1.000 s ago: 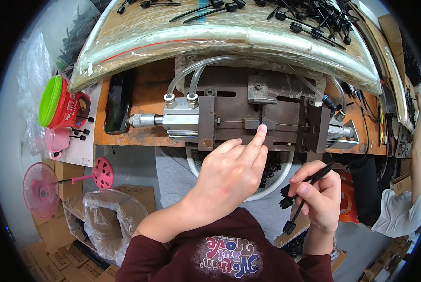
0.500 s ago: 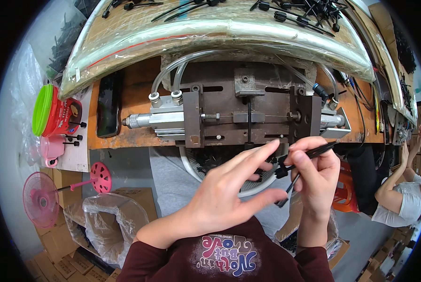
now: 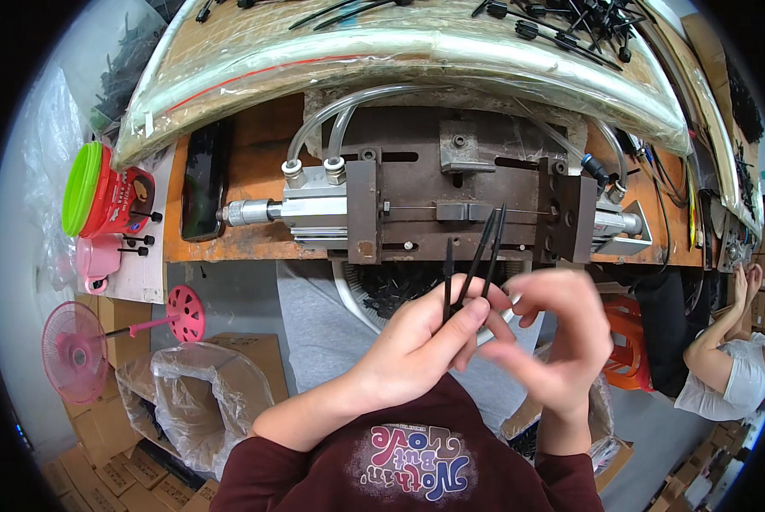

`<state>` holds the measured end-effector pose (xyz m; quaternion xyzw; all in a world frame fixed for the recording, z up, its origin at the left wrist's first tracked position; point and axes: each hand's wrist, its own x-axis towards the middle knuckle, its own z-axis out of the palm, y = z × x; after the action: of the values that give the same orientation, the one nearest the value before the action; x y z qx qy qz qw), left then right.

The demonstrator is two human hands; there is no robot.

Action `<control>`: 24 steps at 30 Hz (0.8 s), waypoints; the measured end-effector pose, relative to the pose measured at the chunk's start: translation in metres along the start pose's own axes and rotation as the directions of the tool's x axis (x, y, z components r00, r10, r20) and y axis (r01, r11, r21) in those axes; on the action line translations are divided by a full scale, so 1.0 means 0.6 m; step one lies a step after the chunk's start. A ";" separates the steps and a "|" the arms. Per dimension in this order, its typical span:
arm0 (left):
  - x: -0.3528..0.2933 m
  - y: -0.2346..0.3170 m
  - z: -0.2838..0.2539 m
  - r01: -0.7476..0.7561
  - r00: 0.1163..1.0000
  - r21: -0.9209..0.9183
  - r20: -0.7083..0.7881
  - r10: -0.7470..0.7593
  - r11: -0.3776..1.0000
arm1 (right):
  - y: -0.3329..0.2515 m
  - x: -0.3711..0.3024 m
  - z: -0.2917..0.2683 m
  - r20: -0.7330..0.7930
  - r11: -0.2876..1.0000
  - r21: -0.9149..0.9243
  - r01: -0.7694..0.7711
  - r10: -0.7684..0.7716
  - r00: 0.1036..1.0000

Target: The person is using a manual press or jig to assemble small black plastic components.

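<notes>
My left hand (image 3: 429, 337) is closed around three slim black plastic rods (image 3: 482, 260), pinched between thumb and fingers and pointing up toward the machine. Their lower ends are hidden by the fingers. Close beside it, my right hand (image 3: 566, 333) is smeared by motion, its thumb and fingers spread and curved, with nothing visible in them. Beyond the hands sits a dark metal fixture (image 3: 417, 183) with two small grey jaw blocks (image 3: 466, 212) at its middle. A silver air cylinder (image 3: 314, 209) stands at the left, another (image 3: 617, 224) at the right.
Below the fixture a round white-rimmed container (image 3: 348, 299) holds black pieces. More ribbed-headed black rods (image 3: 562, 38) lie on the plastic-covered board behind. At left are a phone (image 3: 203, 183), a red bucket (image 3: 113, 200) and a pink fan (image 3: 77, 352). Another person (image 3: 724, 367) is at far right.
The black rods have passed from my right hand into my left. The upright black piece between the jaw blocks is gone, and the left cylinder's rod has drawn back.
</notes>
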<state>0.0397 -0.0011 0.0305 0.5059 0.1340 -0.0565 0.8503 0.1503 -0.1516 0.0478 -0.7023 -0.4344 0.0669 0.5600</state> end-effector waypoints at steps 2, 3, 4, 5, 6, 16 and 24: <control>-0.001 -0.004 0.002 -0.017 0.999 -0.002 0.048 0.018 1.000 | -0.007 0.003 0.012 0.056 0.962 -0.231 0.145 -0.136 0.989; -0.004 -0.002 0.001 -0.002 0.998 0.048 0.057 0.000 0.999 | -0.006 0.001 0.011 0.061 0.956 -0.244 0.161 -0.151 0.987; -0.008 0.000 -0.002 0.012 0.998 0.099 0.064 -0.019 0.995 | -0.004 -0.001 0.010 0.067 0.950 -0.258 0.177 -0.166 0.984; -0.011 0.002 -0.004 0.026 0.997 0.149 0.069 -0.037 0.988 | -0.002 -0.002 0.009 0.073 0.943 -0.270 0.194 -0.181 0.981; -0.011 -0.002 -0.005 -0.082 0.996 0.253 0.002 0.084 0.964 | 0.003 -0.002 0.011 0.059 0.940 -0.279 0.194 -0.185 0.981; -0.035 -0.001 -0.034 -0.284 0.948 0.053 -0.132 0.289 0.957 | 0.060 0.020 0.053 0.188 0.783 -0.525 0.334 -0.276 0.943; -0.027 0.018 -0.018 -0.436 0.859 0.180 -0.209 0.467 0.882 | 0.036 0.038 0.058 0.220 0.698 -0.654 0.293 -0.195 0.956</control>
<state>0.0249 0.0131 0.0396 0.5790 0.1123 0.1995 0.7825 0.1553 -0.1106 0.0260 -0.7878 -0.5543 -0.1246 0.2379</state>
